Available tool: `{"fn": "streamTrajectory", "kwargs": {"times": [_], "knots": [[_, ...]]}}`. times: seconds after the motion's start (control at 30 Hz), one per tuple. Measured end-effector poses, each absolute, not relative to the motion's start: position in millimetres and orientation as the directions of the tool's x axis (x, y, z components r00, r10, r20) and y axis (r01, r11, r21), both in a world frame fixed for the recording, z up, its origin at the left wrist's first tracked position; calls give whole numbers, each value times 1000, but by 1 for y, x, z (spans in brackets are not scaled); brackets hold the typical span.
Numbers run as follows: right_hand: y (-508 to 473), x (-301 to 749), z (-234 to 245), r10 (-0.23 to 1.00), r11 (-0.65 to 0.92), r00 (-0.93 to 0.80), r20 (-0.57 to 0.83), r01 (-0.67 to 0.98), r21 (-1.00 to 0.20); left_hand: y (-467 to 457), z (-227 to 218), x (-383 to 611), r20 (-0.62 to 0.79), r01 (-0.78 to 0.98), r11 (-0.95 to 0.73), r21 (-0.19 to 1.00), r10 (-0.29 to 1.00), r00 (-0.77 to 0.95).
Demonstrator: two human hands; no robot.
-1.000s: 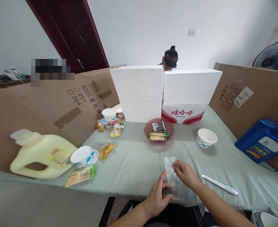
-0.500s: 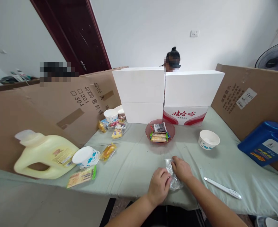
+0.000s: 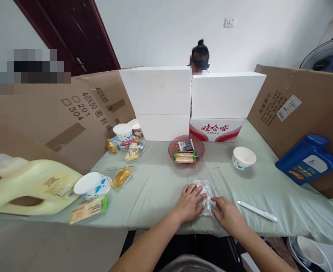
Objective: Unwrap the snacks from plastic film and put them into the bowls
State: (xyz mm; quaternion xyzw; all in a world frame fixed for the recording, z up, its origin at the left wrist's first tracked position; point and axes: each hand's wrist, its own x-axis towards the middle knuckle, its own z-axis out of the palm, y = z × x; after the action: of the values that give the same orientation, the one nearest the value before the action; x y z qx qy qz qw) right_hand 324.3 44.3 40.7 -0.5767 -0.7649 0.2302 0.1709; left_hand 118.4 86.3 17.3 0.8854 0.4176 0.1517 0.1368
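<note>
A crinkled clear plastic wrapper (image 3: 206, 189) lies on the green cloth near the table's front edge. My left hand (image 3: 189, 204) rests flat on its left part, fingers spread. At its right edge is my right hand (image 3: 228, 216), fingers apart and the tips touching or very near the plastic. To the right lies a white utility knife (image 3: 257, 210). Beyond my hands stands a reddish glass bowl (image 3: 171, 155) with several packaged snacks (image 3: 185, 156) in it. I cannot tell whether anything is inside the wrapper.
White boxes (image 3: 163, 92) form a wall behind the bowl, and cardboard panels (image 3: 55, 105) flank the table. At left are a yellow jug (image 3: 50, 181), a paper bowl (image 3: 94, 187) and snack packs (image 3: 122, 177). At right are another paper bowl (image 3: 243, 158) and a blue bottle (image 3: 308, 158).
My left hand has opened and flattened onto the wrapper. My right hand has moved off its top to its right edge, fingers loosened. The wrapper lies flatter, and the view has shifted.
</note>
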Motion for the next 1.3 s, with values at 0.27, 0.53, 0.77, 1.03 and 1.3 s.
{"fn": "streamTrajectory", "kwargs": {"times": [0.27, 0.53, 0.77, 1.03, 1.3], "knots": [[37, 315, 40, 790, 596, -603, 111, 712, -372, 89, 17, 116, 83, 678, -624, 388, 756, 649], [39, 331, 32, 761, 637, -633, 141, 687, -350, 76, 16, 101, 306, 475, -811, 342, 574, 759], [49, 328, 37, 783, 583, -611, 120, 653, -483, 74, 22, 99, 356, 438, -801, 409, 582, 731], [90, 306, 22, 994, 66, -106, -40, 828, -557, 116, 34, 139, 84, 882, -323, 342, 946, 314], [93, 292, 24, 999, 35, -17, 45, 902, -431, 131, 21, 157, 38, 947, -229, 226, 973, 226]]}}
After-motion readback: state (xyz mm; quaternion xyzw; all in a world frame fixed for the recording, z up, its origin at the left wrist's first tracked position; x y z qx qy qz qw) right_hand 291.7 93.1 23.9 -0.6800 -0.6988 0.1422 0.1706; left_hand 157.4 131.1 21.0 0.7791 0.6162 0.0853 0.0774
